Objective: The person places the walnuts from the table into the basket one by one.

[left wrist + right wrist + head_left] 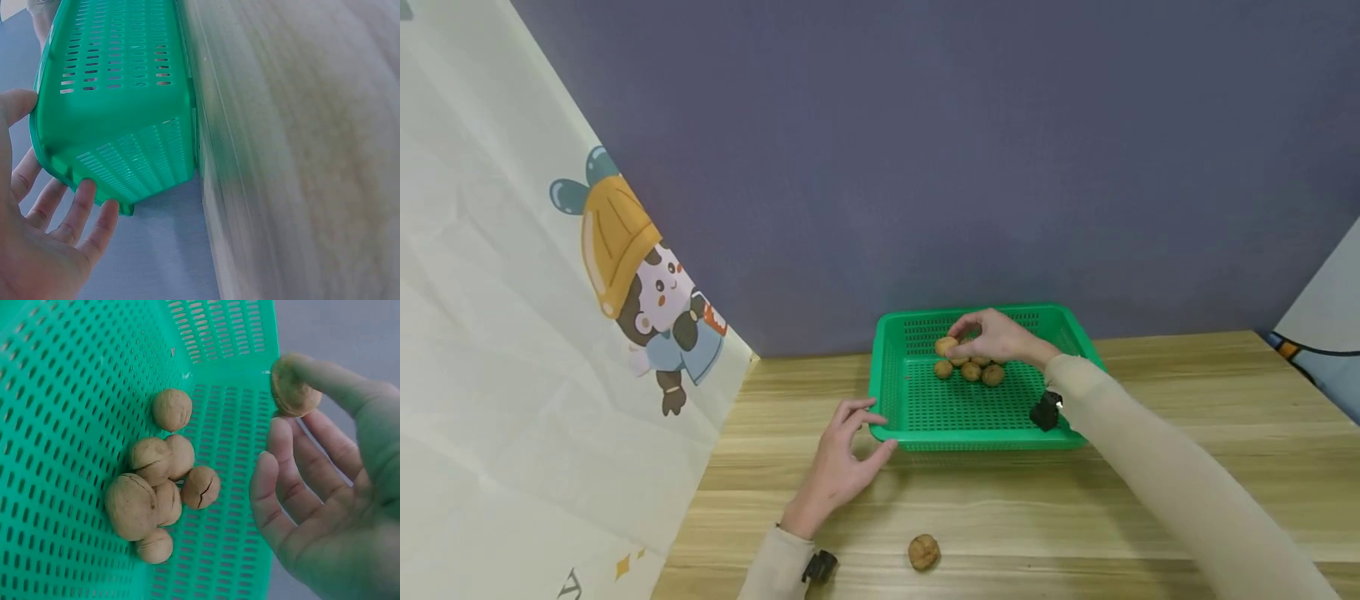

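Observation:
Over the green plastic basket (pixel 985 437), my right hand (pixel 996 335) pinches a walnut (pixel 294 386) between thumb and fingers. Several other walnuts (pixel 132 506) lie grouped on the basket's slotted floor, below that hand. At the basket's near left corner is my left hand (pixel 838 467), its fingers spread and lightly bent. In the left wrist view the thumb (pixel 19 105) and fingertips (pixel 86 185) are right at the rim. One more walnut (pixel 923 552) lies on the wooden table in front of the basket.
The wooden table (pixel 1195 400) runs up to a dark grey-blue panel (pixel 940 150) close behind the basket. To the left hangs a pale sheet (pixel 497 350) with a printed cartoon figure. A blue patterned item (pixel 1326 375) shows at the right edge.

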`<state>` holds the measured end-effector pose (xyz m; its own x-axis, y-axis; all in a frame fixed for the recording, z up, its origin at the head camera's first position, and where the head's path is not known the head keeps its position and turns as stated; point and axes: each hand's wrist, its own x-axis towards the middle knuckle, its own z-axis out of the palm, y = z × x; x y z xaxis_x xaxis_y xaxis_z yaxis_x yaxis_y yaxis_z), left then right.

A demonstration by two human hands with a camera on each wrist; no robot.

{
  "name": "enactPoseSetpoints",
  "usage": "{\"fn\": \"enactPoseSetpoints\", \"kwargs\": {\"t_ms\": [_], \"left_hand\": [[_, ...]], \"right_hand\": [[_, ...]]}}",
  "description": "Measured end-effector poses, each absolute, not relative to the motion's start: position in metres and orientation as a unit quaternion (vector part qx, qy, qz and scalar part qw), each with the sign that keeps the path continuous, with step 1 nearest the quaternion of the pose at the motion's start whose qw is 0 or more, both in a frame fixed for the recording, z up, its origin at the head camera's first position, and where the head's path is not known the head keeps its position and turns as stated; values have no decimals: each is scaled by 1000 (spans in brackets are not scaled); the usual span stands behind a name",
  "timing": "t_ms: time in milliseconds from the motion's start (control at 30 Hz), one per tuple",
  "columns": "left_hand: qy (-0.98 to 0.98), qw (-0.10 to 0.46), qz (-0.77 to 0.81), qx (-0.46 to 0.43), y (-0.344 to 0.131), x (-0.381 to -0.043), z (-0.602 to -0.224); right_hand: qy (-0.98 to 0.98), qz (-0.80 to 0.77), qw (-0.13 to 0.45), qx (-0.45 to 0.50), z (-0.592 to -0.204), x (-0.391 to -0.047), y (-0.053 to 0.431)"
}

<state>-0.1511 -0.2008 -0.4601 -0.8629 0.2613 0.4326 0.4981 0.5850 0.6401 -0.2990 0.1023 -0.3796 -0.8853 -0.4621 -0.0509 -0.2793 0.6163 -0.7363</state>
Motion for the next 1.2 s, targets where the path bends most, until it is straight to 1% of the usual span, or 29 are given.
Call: {"fn": "enactPoseSetpoints", "kwargs": {"t_ms": [100, 267, 533, 767, 933, 1067, 1200], "left_hand": [[-878, 147, -400, -217, -201, -151, -460], [-882, 145, -394, -215, -200, -152, -461], [-883, 140, -393, -214, -199, -152, -462], [-881, 147, -395, -216, -201, -152, -461], [-879, 149, -397, -219, -202, -151, -461], [-880, 139, -399, -217, -204, -149, -460], [-879, 132, -402, -218, -205, -148, -460]], "right_hand": [[903, -360, 118, -203, -390, -307, 103], [906, -334, 141, -219, -407, -313, 107], [893, -350, 177, -222, -437, -316, 111], [897, -348, 167, -216, -443, -320, 111], [907, -315, 155, -230, -442, -318, 111], [915, -293, 145, -235, -441, -315, 110], [911, -311, 144, -231, -440, -312, 109]]}}
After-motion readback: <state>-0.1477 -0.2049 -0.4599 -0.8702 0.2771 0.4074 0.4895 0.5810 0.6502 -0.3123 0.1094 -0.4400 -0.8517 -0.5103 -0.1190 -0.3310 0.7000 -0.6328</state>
